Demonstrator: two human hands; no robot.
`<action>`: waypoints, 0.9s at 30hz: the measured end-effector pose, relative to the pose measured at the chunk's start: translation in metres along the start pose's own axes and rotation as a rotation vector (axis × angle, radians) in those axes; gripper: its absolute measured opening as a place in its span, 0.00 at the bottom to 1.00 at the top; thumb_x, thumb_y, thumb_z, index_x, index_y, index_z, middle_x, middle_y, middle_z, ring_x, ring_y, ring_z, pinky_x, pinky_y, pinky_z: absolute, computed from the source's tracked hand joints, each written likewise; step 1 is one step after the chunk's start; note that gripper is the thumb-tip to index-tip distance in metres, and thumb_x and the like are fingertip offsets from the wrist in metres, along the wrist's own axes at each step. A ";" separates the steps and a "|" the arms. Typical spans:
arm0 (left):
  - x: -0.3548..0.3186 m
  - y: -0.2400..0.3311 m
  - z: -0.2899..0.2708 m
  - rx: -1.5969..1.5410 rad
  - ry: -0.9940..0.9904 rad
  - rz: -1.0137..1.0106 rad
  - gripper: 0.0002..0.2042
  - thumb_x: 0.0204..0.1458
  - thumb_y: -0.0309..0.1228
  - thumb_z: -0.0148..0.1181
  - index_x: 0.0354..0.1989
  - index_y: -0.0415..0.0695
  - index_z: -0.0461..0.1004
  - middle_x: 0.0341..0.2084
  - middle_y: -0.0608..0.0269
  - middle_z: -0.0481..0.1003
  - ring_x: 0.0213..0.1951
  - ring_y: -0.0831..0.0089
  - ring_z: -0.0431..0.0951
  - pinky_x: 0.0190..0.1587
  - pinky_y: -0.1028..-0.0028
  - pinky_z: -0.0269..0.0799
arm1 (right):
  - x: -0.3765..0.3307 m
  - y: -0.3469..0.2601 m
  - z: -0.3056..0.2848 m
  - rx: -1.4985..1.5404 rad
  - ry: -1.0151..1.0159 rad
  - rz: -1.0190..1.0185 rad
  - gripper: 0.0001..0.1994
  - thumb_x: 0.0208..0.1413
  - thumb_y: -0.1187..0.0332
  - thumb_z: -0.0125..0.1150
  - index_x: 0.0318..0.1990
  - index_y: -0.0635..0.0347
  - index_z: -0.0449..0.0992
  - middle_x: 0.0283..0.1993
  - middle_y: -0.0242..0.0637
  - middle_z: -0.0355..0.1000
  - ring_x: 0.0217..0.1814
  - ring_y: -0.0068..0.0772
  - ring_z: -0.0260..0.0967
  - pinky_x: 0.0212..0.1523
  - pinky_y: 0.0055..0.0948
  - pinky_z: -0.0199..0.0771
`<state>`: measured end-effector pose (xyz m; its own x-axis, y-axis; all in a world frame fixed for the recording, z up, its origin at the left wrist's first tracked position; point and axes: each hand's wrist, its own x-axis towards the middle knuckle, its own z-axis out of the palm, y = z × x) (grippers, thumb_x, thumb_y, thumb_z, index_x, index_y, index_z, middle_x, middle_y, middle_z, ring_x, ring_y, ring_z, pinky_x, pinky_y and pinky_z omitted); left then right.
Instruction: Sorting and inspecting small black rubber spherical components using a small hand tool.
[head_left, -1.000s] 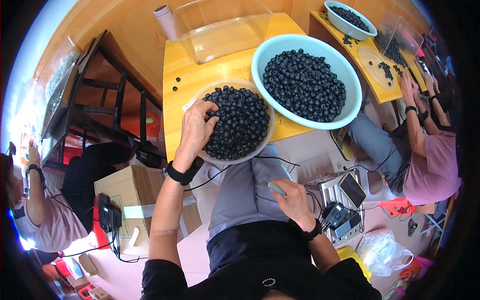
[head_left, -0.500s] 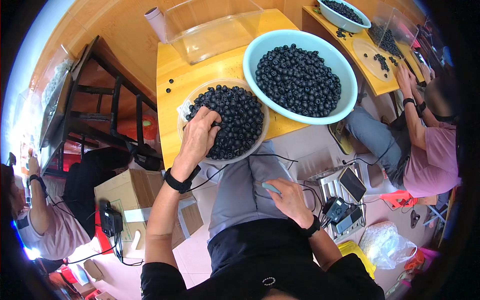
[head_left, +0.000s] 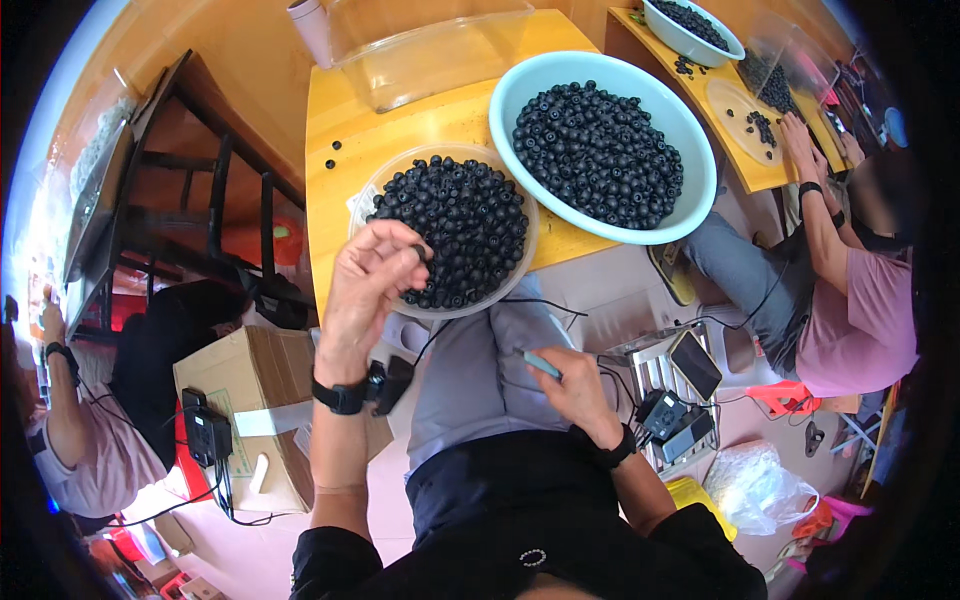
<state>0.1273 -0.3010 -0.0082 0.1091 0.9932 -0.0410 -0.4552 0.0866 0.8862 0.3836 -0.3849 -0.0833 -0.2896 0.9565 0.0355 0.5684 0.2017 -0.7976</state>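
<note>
My left hand (head_left: 372,285) is raised above the near-left rim of a round, clear plastic tray (head_left: 531,240). Its thumb and fingers pinch one small black bead-like piece (head_left: 420,252). Heaped in the tray are many black bead-like pieces (head_left: 460,215), round with a hole showing in some. Over my lap, my right hand (head_left: 580,392) is closed around the pale teal handle (head_left: 543,364) of a small tool. The tool's tip is too small to make out. Beyond the tray, a light blue basin (head_left: 700,170) holds more of the same pieces.
The tray and basin stand on a yellow wooden table (head_left: 420,130) with a clear plastic box (head_left: 430,60) at the back. A person (head_left: 850,280) works at another table on the right; another sits at left. A cardboard box (head_left: 250,400) stands left of my legs.
My left hand has lifted off the heap and drawn back toward me, with a black piece now visible in its fingertips. My right hand still holds the teal-handled tool, nearly in place.
</note>
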 end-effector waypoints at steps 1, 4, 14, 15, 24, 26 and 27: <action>-0.008 -0.006 0.006 -0.133 -0.064 -0.013 0.07 0.50 0.20 0.57 0.38 0.40 0.71 0.32 0.58 0.76 0.28 0.79 0.76 0.32 0.80 0.75 | 0.003 -0.005 -0.005 0.069 0.019 0.010 0.07 0.48 0.73 0.58 0.36 0.63 0.76 0.29 0.44 0.73 0.29 0.46 0.71 0.29 0.34 0.69; -0.028 -0.035 0.030 -0.378 -0.173 -0.110 0.07 0.51 0.21 0.56 0.38 0.40 0.71 0.34 0.55 0.75 0.30 0.77 0.77 0.33 0.79 0.76 | 0.011 -0.009 -0.015 0.204 0.074 0.054 0.09 0.51 0.71 0.56 0.39 0.65 0.76 0.27 0.44 0.73 0.26 0.37 0.71 0.29 0.29 0.68; -0.035 -0.105 0.058 -0.640 -0.169 -0.352 0.09 0.53 0.21 0.55 0.43 0.39 0.73 0.36 0.59 0.76 0.35 0.75 0.78 0.38 0.80 0.76 | 0.012 -0.024 -0.052 0.413 0.204 0.147 0.14 0.58 0.64 0.52 0.44 0.66 0.74 0.21 0.32 0.70 0.25 0.18 0.66 0.27 0.19 0.63; -0.035 -0.106 0.059 -0.648 -0.167 -0.349 0.09 0.53 0.21 0.55 0.43 0.39 0.73 0.36 0.59 0.76 0.35 0.75 0.78 0.38 0.80 0.76 | 0.010 -0.025 -0.054 0.417 0.200 0.180 0.14 0.58 0.64 0.52 0.44 0.67 0.74 0.22 0.33 0.70 0.25 0.18 0.67 0.27 0.19 0.64; -0.043 -0.109 0.062 -0.668 -0.149 -0.337 0.08 0.53 0.22 0.55 0.41 0.40 0.73 0.35 0.62 0.76 0.34 0.77 0.78 0.39 0.79 0.75 | 0.008 -0.045 -0.059 0.042 0.183 -0.176 0.11 0.52 0.70 0.58 0.41 0.65 0.76 0.30 0.44 0.73 0.23 0.35 0.70 0.26 0.24 0.67; -0.043 -0.109 0.060 -0.661 -0.184 -0.332 0.08 0.52 0.21 0.55 0.42 0.40 0.73 0.35 0.61 0.76 0.34 0.76 0.78 0.39 0.79 0.75 | 0.007 -0.050 -0.059 -0.050 0.110 -0.148 0.11 0.51 0.69 0.58 0.41 0.63 0.76 0.27 0.42 0.72 0.21 0.35 0.68 0.23 0.29 0.66; -0.043 -0.109 0.060 -0.662 -0.185 -0.334 0.08 0.52 0.21 0.55 0.42 0.40 0.73 0.35 0.61 0.76 0.34 0.76 0.78 0.39 0.79 0.75 | 0.007 -0.049 -0.059 -0.051 0.110 -0.147 0.11 0.51 0.69 0.58 0.41 0.63 0.76 0.27 0.42 0.72 0.21 0.35 0.68 0.23 0.29 0.66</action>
<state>0.2254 -0.3575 -0.0754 0.4538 0.8818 -0.1282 -0.8003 0.4666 0.3765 0.3990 -0.3762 -0.0083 -0.2878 0.9327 0.2172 0.5653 0.3485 -0.7476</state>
